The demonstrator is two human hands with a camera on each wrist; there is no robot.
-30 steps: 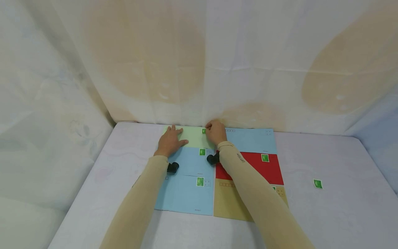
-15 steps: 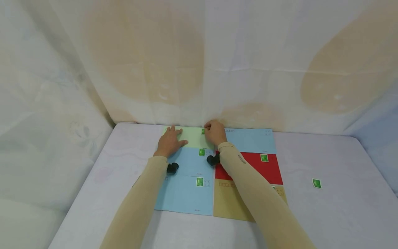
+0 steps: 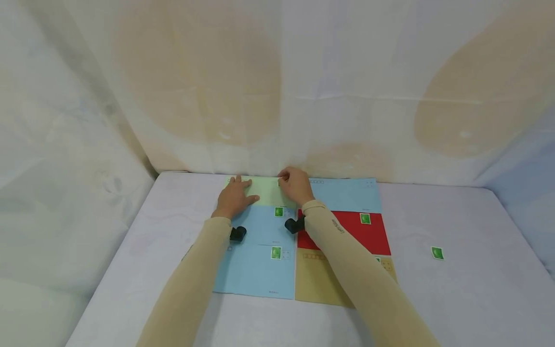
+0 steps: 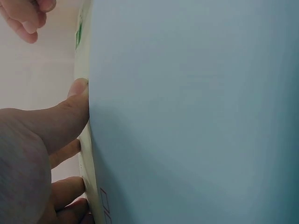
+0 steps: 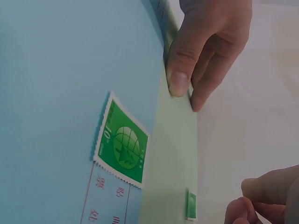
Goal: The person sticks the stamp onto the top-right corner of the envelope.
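My left hand [image 3: 231,196] rests with spread fingers on the pale green envelope [image 3: 263,190] at the table's back edge. In the right wrist view its thumb and fingertips lie along that envelope. My right hand [image 3: 297,185] has its fingers curled at the envelope's upper right corner, nearly hiding a small green stamp [image 5: 191,205] in the head view. Seen from the right wrist, the thumb and forefinger are close together just off that stamp, with nothing visible between them. Another green stamp [image 5: 124,142] lies on the blue envelope [image 3: 256,224] below.
A second blue envelope [image 3: 256,274] lies nearest me on the left. On the right are a blue envelope [image 3: 347,195], a red one [image 3: 368,236] and a tan one [image 3: 321,274], partly under my right arm. One loose stamp [image 3: 437,253] lies farther right. A curtain [image 3: 347,96] hangs behind.
My right hand has shifted slightly left, so its fingertips now nearly cover the stamp on the green envelope in the head view. The left hand keeps its place on that envelope.
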